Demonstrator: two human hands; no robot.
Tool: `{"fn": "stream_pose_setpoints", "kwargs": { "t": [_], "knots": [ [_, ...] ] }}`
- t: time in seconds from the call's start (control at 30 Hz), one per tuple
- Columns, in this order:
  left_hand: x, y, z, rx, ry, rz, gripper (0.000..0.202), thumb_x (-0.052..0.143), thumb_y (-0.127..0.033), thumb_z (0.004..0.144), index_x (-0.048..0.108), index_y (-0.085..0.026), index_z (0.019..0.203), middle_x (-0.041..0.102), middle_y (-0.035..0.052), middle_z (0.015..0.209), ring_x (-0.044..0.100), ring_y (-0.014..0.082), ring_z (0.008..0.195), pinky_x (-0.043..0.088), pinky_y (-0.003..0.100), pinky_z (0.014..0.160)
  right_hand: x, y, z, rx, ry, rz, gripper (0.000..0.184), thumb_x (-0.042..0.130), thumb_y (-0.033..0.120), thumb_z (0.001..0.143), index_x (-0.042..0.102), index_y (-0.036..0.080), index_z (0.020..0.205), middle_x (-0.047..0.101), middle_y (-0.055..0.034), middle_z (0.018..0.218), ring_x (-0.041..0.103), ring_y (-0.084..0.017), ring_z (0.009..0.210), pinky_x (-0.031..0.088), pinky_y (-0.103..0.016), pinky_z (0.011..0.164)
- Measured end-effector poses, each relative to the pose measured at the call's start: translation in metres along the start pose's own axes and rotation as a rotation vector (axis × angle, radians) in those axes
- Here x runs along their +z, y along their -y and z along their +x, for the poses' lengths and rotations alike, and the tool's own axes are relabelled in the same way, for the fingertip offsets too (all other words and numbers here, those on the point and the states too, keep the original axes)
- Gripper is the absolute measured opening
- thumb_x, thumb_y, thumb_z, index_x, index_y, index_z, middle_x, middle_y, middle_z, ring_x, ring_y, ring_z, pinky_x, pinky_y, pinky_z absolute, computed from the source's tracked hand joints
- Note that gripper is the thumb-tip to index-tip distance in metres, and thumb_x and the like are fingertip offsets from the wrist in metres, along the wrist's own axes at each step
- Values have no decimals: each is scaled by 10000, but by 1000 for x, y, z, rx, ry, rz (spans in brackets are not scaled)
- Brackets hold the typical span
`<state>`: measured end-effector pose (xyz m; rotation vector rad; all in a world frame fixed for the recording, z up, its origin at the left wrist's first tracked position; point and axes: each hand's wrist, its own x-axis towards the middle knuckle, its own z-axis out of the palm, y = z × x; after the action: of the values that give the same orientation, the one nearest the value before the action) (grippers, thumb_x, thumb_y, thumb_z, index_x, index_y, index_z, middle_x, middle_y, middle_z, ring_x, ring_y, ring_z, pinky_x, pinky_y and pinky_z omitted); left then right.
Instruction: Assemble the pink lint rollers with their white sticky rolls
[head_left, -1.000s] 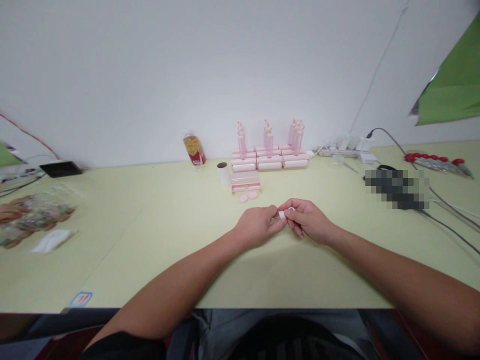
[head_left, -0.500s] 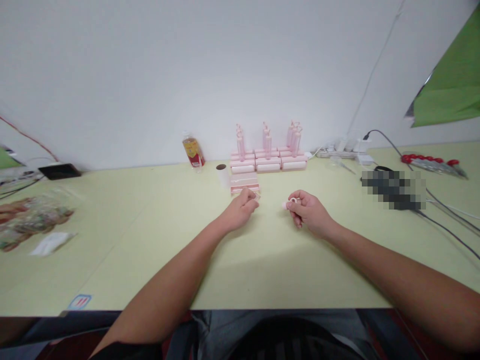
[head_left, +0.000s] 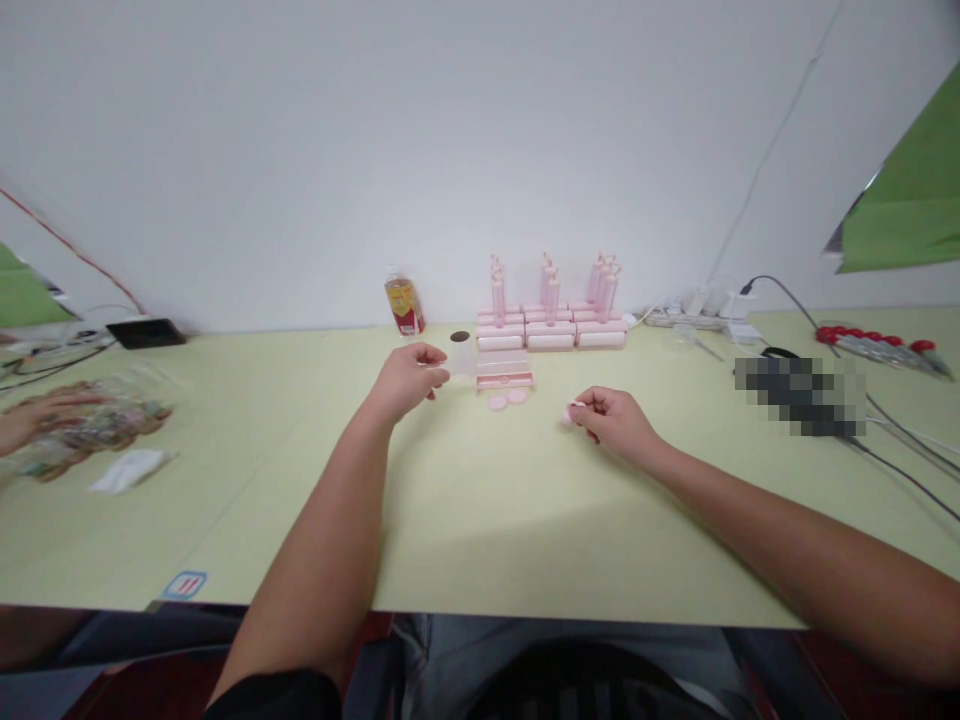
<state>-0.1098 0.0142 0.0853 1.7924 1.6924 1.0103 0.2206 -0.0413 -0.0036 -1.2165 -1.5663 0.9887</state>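
Observation:
My left hand [head_left: 411,382] is just left of a whitish roll with a dark core [head_left: 460,358]. Its thumb and index finger are apart, with the tips close to the roll; whether they touch it I cannot make out. Farther right, my right hand [head_left: 609,420] pinches a small pale pink piece [head_left: 570,414] above the table. Two flat pink discs [head_left: 499,403] lie between my hands. Behind them sits a pink case with its lid up [head_left: 504,380].
Several pink cases [head_left: 551,341] stand in rows by the wall, with clear pink tubes [head_left: 553,298] upright on them. A labelled bottle [head_left: 405,304] is at their left. Power strip [head_left: 686,318] and cables are at right. Another person's hand [head_left: 34,420] touches bagged items at far left.
My left hand has moved left from in front of the open case to beside the roll, uncovering the two discs. My right hand keeps its small pink piece. The view has shifted slightly left.

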Motion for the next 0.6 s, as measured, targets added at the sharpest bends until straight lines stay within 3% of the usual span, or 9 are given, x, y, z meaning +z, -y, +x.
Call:
{"fn": "stream_pose_setpoints", "kwargs": {
  "t": [0.1,0.2,0.4,0.6],
  "knots": [
    [-3,10,5,1,-44,-16,439,691,-146,671,619,-150,1104,720,66,934,649,135,611,525,240,503,13,11,16,-38,8,-82,298,661,475,829,625,180,836,579,25,628,530,-117,527,398,-233,502],
    [1,18,8,6,-116,16,492,716,-203,710,567,-155,1177,731,56,905,651,141,611,522,247,524,27,22,38,-97,11,-209,240,667,423,819,646,185,837,618,14,654,545,-129,573,367,-234,528],
    [17,32,14,83,-306,169,454,787,-375,727,607,-188,1100,713,27,861,665,175,768,515,299,753,55,42,80,-205,-9,-477,169,642,329,834,691,171,801,654,-10,694,547,-145,647,315,-259,588],
    [24,46,23,145,-342,267,328,727,-433,805,639,-219,1037,727,36,951,677,202,890,488,305,831,101,63,116,-230,60,-671,185,623,337,908,693,168,931,713,-42,886,629,-169,814,454,-282,709]
  ]
}}
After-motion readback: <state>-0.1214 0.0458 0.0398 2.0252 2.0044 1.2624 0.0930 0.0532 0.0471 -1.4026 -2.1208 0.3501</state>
